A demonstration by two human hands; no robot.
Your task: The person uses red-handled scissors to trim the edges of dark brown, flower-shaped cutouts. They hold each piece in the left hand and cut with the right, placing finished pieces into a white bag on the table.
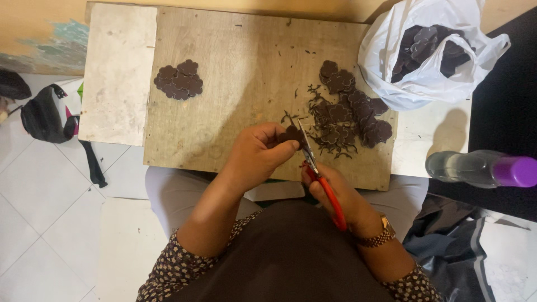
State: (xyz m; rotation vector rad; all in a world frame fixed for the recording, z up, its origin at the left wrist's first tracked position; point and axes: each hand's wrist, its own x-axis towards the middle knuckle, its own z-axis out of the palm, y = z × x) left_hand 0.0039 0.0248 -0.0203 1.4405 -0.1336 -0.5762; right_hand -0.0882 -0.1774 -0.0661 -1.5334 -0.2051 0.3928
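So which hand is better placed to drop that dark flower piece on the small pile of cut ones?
Probably the left hand: it pinches the flower piece and is nearer the small pile. The right hand holds the red scissors.

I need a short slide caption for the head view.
Left hand holds a dark flower-shaped piece while right hand trims it with red-handled scissors.

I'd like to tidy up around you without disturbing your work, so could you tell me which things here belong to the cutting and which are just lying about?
In use:
- red-handled scissors in the right hand
- dark flower-shaped piece in the left hand
- untrimmed pile
- small neat stack
- white plastic bag of pieces
- wooden board

Lying about:
- purple-capped bottle
- black bag on the floor
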